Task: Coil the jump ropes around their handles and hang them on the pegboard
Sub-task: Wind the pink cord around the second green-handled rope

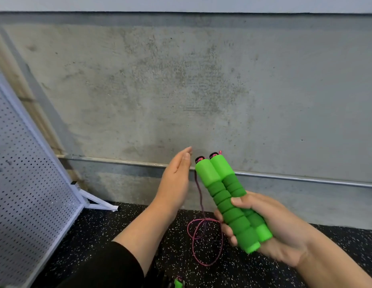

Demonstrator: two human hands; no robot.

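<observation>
We held both green handles (230, 201) together in our right hand (270, 229), with our left hand (174, 183) flat and empty beside them.

Our right grip was clamped round the lower half of the two foam handles, which lay side by side and tilted up to the left, black and pink caps at their far ends. Our left hand stood just left of the handle tops, fingers straight and together, not touching anything. The thin pink rope (201, 235) hung from the handle tops and looped loosely on the speckled black floor (264, 273). The white pegboard (25, 183) leaned at the far left, well apart from the handles. Another green handle (179, 282) peeked in at the near edge, mostly cut off.
</observation>
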